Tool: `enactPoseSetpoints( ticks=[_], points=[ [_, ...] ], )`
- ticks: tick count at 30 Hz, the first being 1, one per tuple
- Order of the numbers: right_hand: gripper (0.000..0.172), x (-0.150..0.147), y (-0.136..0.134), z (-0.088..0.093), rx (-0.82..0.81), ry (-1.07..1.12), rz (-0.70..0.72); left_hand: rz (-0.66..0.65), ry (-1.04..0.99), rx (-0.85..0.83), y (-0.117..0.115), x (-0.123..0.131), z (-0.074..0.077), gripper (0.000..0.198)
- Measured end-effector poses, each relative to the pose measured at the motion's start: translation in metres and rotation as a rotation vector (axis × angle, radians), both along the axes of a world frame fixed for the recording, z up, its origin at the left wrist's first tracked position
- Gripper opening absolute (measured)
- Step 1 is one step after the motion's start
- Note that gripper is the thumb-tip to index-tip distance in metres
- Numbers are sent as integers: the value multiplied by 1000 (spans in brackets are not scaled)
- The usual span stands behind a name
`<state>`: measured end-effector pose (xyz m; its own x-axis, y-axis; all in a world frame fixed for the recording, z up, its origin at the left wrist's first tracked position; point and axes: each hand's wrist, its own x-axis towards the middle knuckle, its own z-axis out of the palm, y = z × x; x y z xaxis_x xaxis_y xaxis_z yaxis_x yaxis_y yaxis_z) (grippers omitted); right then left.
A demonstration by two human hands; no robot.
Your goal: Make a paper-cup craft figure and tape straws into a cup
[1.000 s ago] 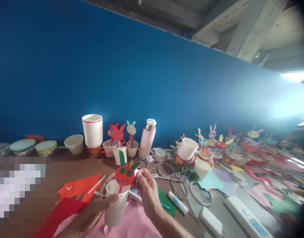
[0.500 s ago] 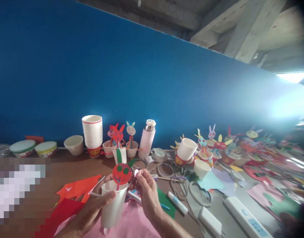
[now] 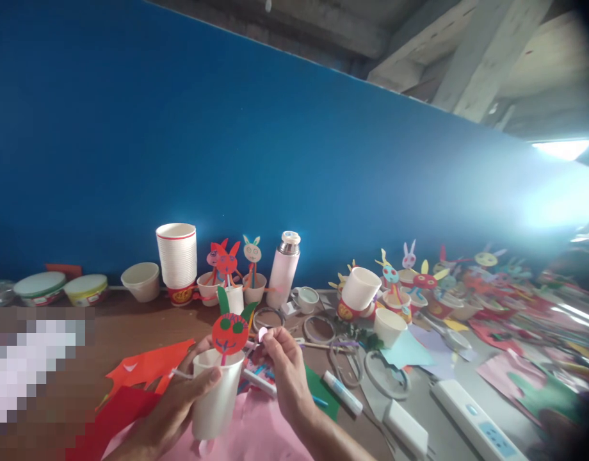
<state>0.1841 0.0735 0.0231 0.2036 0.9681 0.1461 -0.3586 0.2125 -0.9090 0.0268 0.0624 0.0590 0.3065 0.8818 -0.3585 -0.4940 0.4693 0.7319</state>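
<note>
My left hand [image 3: 186, 390] is wrapped around a white paper cup [image 3: 216, 400], its thumb across the front. Out of the cup's mouth rises a round red-orange paper face [image 3: 230, 342] on a pink stem, with green eyes, green ears and a drawn mouth. Just right of the face, my right hand [image 3: 285, 362] pinches a small pale pink paper piece [image 3: 262, 334] between thumb and fingertips, apart from the cup. A pink foot-like tab [image 3: 205, 446] shows at the cup's base. Pink paper [image 3: 256, 429] lies beneath both hands.
Red paper [image 3: 114, 416], a glue stick [image 3: 342, 392], a power strip [image 3: 477, 419] and cable coils surround the hands. Along the blue wall stand stacked paper cups [image 3: 177, 256], a pink thermos [image 3: 283, 272] and several finished paper figures in cups. Pixelation covers the left edge.
The cup and its paper face have shifted slightly left, and the face turns more squarely toward me. My right hand keeps its pinch on the pink piece, nearly in place.
</note>
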Motion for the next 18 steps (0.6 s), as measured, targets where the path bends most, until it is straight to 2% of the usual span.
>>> enactPoseSetpoints(
  ticks=[3,6,11,14,18],
  points=[
    [23,2,0,3,-17,-43,-34,45,142,115,15,4,-10,36],
    [22,4,1,7,-8,-53,-55,71,177,137,17,5,-14,42],
    [20,3,1,8,-52,-113,-80,51,76,223,11,10,0,72],
    [16,1,0,7,-78,-131,-85,25,50,269,10,13,6,78],
    [13,1,1,6,-76,-126,-87,27,67,261,10,13,6,85]
  ],
)
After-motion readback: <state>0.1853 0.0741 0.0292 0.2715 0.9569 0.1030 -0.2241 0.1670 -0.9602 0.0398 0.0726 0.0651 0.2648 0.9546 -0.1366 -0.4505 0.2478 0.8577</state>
